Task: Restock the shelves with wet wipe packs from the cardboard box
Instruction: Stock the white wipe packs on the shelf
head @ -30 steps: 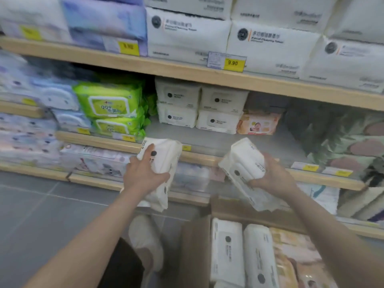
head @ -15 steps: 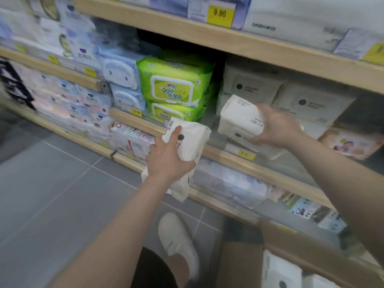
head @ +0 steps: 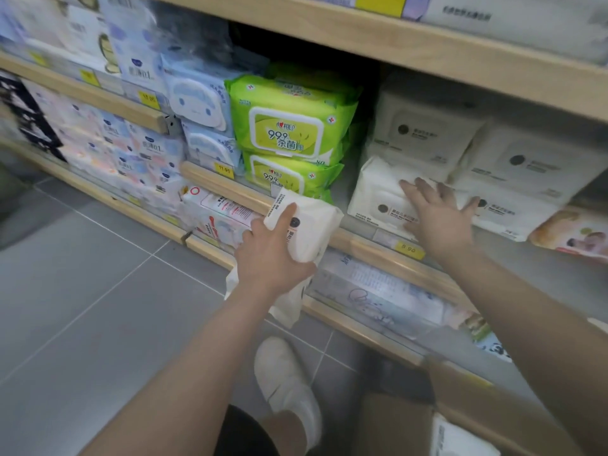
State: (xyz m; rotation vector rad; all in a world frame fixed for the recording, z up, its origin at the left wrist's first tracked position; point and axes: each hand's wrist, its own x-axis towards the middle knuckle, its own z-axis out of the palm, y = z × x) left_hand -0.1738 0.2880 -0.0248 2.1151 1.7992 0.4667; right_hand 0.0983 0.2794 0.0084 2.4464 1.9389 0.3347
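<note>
The left hand (head: 274,255) grips a soft white plastic wet wipe pack (head: 297,245) by its middle, in front of the wooden shelf edge (head: 362,245). The right hand (head: 437,212), fingers spread flat, presses a second white wipe pack (head: 378,189) into place on the shelf beside the green wipe packs (head: 289,123). These packs look light, squashy and slick, best held across the broad faces. The brown cardboard box (head: 394,422) at lower right still shows at least one white pack (head: 457,439).
</note>
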